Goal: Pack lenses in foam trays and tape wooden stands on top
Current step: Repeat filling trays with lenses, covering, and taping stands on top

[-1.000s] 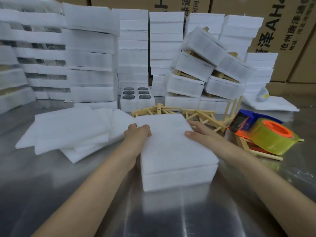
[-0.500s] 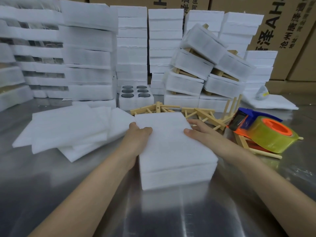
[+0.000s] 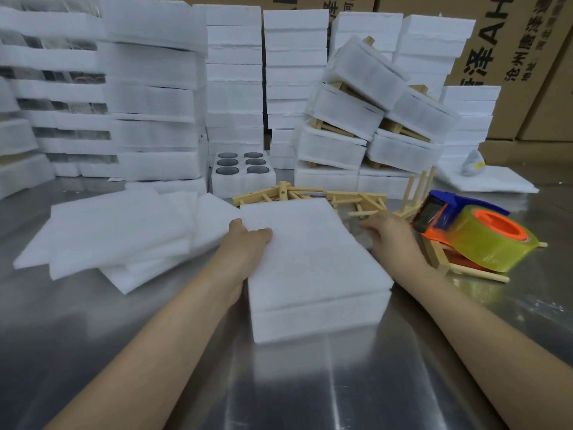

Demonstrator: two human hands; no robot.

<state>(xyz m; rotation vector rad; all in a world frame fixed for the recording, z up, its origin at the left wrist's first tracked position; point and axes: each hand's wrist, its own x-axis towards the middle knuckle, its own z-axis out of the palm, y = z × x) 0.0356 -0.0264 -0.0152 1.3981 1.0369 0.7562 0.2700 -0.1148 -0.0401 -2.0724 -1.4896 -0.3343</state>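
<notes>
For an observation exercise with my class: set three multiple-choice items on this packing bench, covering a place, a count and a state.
1. The orange-and-blue tape dispenser lies where from the covered white foam tray? A left B right C on top
2. How many round dark lenses in the open white foam tray behind? A four B six C nine
3. The left hand is: A gripping the covered tray's edge B holding the dispenser C raised, holding nothing

1 B: it sits off the tray's right side. 2 B: two columns of three. 3 A: thumb on top, at the left edge.
</notes>
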